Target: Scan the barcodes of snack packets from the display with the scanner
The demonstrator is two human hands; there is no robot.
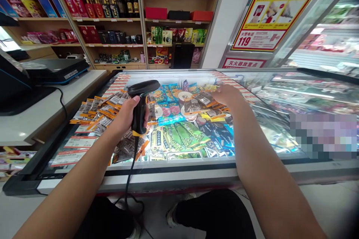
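My left hand [127, 114] is wrapped round the handle of a black barcode scanner [141, 99], whose cable hangs down toward the floor. The scanner's head points over the glass top of a chest freezer [179, 164]. My right hand [226, 94] reaches forward over the freezer lid and touches small orange-edged snack packets [202, 101] lying on the glass; its fingers are partly hidden. Several more of the same packets [95, 114] are spread on the lid to the left of the scanner. Wrapped ice creams [182, 134] show through the glass below.
A white counter [42, 108] with a black register and scale stands at the left. Wooden shelves [112, 18] of boxes and bottles fill the back wall. A second glass-topped freezer section [303, 97] extends to the right, below a red and yellow poster [269, 11].
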